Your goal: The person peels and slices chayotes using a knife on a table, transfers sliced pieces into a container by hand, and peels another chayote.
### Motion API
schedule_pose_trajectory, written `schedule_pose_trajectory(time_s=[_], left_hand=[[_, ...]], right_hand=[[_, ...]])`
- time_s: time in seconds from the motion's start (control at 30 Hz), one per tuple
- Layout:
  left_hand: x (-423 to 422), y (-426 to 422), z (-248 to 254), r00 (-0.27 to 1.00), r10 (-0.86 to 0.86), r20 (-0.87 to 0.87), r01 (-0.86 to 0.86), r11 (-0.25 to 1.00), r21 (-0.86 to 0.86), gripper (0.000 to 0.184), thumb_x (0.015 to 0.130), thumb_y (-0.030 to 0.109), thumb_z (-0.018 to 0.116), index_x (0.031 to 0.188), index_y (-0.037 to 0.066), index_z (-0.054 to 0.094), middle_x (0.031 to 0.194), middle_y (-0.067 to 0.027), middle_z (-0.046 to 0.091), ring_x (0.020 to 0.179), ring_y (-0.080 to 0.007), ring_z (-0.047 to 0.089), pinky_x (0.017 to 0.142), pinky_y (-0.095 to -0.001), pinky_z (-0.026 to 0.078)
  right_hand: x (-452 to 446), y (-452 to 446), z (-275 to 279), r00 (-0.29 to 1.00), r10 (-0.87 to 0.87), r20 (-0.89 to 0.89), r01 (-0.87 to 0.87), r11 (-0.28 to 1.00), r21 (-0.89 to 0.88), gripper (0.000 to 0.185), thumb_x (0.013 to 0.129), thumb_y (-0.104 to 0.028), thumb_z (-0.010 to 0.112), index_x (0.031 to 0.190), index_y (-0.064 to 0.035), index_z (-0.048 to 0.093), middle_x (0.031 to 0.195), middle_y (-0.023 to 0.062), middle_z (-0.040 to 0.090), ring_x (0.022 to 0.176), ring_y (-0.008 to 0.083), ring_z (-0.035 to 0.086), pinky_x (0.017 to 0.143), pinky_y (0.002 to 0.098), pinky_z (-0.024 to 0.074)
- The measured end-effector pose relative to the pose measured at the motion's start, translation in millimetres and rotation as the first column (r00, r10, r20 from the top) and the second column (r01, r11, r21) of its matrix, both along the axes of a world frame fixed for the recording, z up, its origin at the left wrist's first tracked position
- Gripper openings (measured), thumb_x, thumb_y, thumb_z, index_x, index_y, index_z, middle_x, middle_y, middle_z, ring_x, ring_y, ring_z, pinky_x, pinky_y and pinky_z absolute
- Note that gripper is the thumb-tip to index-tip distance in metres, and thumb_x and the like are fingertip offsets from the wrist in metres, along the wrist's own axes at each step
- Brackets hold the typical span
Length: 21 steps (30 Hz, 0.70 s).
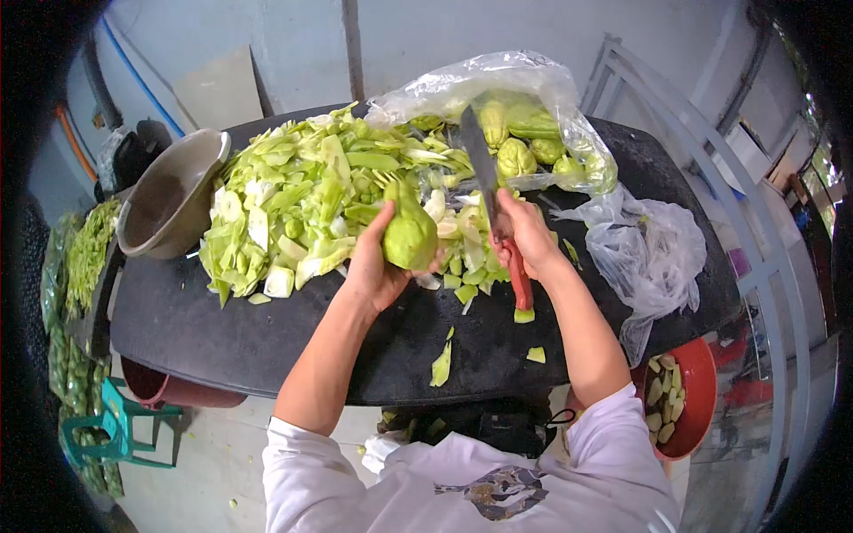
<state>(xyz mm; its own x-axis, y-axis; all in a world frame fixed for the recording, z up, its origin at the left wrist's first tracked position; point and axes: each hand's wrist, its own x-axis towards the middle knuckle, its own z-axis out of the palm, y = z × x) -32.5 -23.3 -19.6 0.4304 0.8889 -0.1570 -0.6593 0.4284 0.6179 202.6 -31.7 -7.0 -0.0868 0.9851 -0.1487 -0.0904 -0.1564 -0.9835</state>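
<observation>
In my left hand (378, 266) is a pale green chayote (411, 233), gripped with the fingers around its lower side. The top of the chayote looks sliced into thin strips. My right hand (526, 235) is closed on a large knife (481, 164) with a red handle and a dark, broad blade pointing up and away from me. Behind the chayote spreads a big heap of green peelings and cut pieces (302, 195). Beyond the knife, a clear plastic bag (498, 75) holds several whole chayotes (515, 158).
A grey-brown basin (169, 195) stands at the black table's (213, 329) left end. Crumpled plastic (644, 258) lies on the right. Below the right edge, a red basin (697, 391) contains cut pieces. A green stool (124, 422) is at lower left; metal railing (711, 169) runs along the right.
</observation>
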Motion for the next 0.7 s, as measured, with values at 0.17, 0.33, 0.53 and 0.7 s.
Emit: schedule_pose_trajectory(time_s=[0.17,0.33,0.53,0.7], left_hand=[[8,0,3,0.988,-0.136,-0.074,0.141,0.988,0.062,0.048,0.101,0.049,0.045,0.121,0.007,0.053,0.106,-0.0137,0.063,0.093,-0.0313,0.064,0.073,-0.0452,0.055],[22,21,14,0.992,-0.045,-0.115,0.041,0.998,-0.040,0.048,0.101,0.050,0.044,0.121,0.008,0.055,0.108,-0.0111,0.063,0.097,-0.0290,0.062,0.076,-0.0466,0.053],[36,29,7,0.991,-0.132,-0.022,0.130,0.990,-0.044,0.052,0.100,0.052,0.041,0.125,0.009,0.056,0.108,-0.0156,0.064,0.093,-0.0304,0.062,0.069,-0.0425,0.053],[23,24,0,0.969,-0.239,0.055,0.235,0.970,0.062,0.053,0.097,0.050,0.047,0.127,0.008,0.054,0.103,-0.0171,0.064,0.082,-0.0332,0.064,0.060,-0.0409,0.052]], right_hand=[[2,-1,1,0.988,0.067,-0.141,-0.066,0.998,0.014,0.017,0.096,-0.024,0.058,0.102,-0.0100,0.052,0.075,0.0039,0.056,0.055,0.0109,0.054,0.046,0.0256,0.0441],[6,-3,-3,0.991,0.132,0.005,-0.130,0.965,0.228,0.026,0.093,-0.005,0.059,0.116,-0.0071,0.047,0.081,0.0047,0.058,0.055,0.0123,0.056,0.050,0.0296,0.0498],[7,-4,9,0.995,0.049,0.087,-0.070,0.965,0.254,0.022,0.103,-0.015,0.050,0.121,-0.0037,0.046,0.080,0.0064,0.058,0.053,0.0113,0.055,0.047,0.0296,0.0490],[3,-1,29,0.959,0.050,0.278,-0.120,0.963,0.241,0.034,0.099,-0.022,0.061,0.123,-0.0046,0.046,0.076,-0.0001,0.054,0.057,0.0088,0.055,0.045,0.0232,0.0463]])
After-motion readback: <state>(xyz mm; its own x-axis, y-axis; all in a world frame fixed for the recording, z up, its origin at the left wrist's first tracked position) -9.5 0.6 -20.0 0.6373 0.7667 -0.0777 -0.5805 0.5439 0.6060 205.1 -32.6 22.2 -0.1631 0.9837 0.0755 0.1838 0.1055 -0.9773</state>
